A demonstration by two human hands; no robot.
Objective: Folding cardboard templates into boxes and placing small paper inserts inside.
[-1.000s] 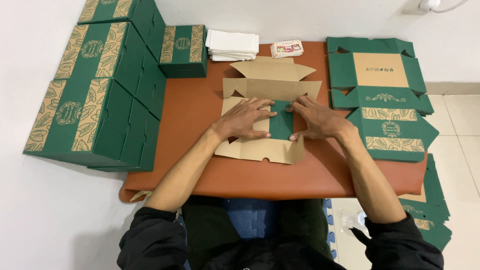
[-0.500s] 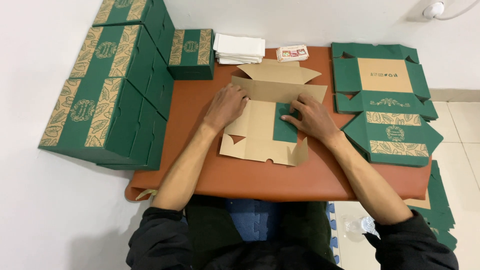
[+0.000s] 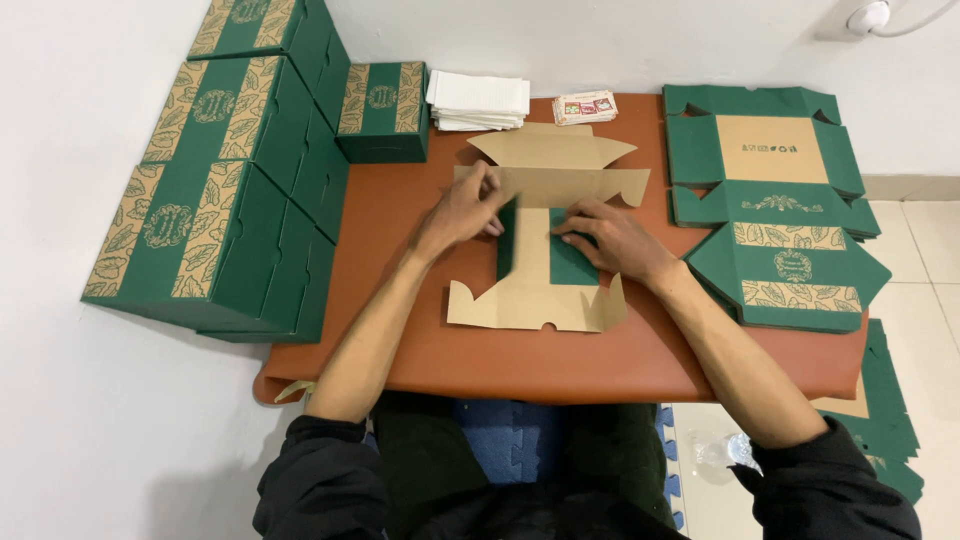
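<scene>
On table (image 3: 420, 350): hands fold carton (image 3: 540, 270) (flat).

Matt brown cardboard blank (image 3: 540, 240) with green printed outer face; smooth, faintly glossy orange-brown tabletop (image 3: 400, 340); white paper stack (image 3: 478, 100), upper centre.

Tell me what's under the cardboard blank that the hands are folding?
The orange-brown table shows all around the box blank, which lies flat on it. Whatever sits beneath the cardboard itself, or under the left hand and right hand, is covered.
</scene>
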